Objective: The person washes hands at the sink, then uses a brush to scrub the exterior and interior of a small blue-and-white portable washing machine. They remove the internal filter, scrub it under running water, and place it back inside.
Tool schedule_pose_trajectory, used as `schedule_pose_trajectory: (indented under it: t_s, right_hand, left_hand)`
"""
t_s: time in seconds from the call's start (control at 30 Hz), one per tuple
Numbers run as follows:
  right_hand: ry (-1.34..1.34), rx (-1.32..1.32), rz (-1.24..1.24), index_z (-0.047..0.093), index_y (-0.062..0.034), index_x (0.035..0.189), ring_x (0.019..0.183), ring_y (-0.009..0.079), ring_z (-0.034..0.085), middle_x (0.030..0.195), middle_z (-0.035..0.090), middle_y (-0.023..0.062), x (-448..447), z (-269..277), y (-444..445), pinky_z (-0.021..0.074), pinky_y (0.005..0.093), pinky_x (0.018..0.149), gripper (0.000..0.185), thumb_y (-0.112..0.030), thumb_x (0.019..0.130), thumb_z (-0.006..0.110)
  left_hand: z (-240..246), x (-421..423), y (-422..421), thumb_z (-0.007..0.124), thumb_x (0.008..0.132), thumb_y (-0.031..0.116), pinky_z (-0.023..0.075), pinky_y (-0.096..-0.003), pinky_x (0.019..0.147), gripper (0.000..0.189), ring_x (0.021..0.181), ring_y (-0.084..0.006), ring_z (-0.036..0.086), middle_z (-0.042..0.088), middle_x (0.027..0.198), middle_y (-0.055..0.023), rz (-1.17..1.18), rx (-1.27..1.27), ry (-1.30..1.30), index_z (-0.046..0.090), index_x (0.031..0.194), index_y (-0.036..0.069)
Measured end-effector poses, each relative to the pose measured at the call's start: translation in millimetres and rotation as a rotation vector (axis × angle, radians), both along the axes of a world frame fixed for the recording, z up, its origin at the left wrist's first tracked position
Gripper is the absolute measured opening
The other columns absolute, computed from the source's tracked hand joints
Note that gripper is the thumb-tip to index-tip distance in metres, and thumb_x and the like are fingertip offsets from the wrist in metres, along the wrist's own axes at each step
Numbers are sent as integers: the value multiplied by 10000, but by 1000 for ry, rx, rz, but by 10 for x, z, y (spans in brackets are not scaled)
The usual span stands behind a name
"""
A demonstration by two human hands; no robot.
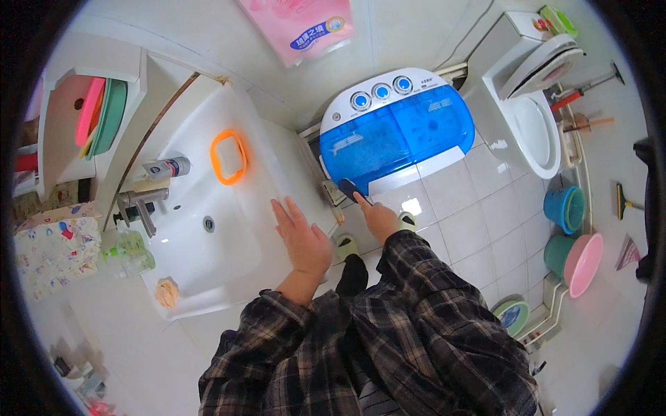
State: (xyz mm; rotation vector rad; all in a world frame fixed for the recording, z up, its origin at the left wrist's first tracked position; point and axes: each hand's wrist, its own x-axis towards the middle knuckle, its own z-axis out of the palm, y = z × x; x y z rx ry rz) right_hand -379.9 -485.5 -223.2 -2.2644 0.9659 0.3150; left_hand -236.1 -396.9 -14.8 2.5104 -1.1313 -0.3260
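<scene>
My right hand (379,219) grips the handle of a dark brush (349,188); its head is over the near left corner of a blue-lidded twin-tub washing machine (364,148). Whether the brush touches the machine I cannot tell. Over the near rim of the white washbasin (234,265), my left hand (306,244) is held with its fingers extended and nothing in it. In the basin's far part lies an orange soap dish (212,151) with a pale bar of soap (228,156) in it.
A metal faucet (148,196), a grey-white tube (169,168) and green-labelled bottles (130,249) line the basin's left side. The toilet (533,136) stands at the right, with blue (558,208) and pink (585,265) plastic containers nearer. Slippers (344,246) are on the tiled floor (458,208).
</scene>
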Motion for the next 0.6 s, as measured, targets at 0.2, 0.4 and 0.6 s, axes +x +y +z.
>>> schedule_pose_trajectory:
  t_s: [0.2, 0.4, 0.6]
  right_hand:
    - [111, -150, -493, 279, -323, 1487, 706, 376, 643, 794, 648, 196, -500, 8, -447, 505, 499, 632, 549, -177, 976, 415]
    - [100, -108, -649, 267, -272, 1499, 767, 387, 657, 835, 669, 209, -383, 79, -386, 504, 513, 673, 544, -176, 975, 380]
    - [93, -101, -321, 332, -310, 1476, 775, 330, 663, 882, 675, 166, -106, 269, -27, 516, 490, 658, 522, -200, 968, 390]
  left_hand:
    - [-4, 92, 94, 545, 780, 85, 122, -610, 1130, 813, 1420, -509, 80, 41, 1542, -315, -246, -36, -127, 154, 1482, -38]
    - [233, 612, -74, 597, 764, 195, 165, -591, 1134, 424, 1366, -372, 332, 516, 1303, -199, -889, 210, -114, 600, 1150, 19]
    - [175, 1135, -597, 626, 649, 269, 455, -443, 586, 162, 640, -292, 553, 593, 701, -55, -1323, 206, -257, 584, 635, 112]
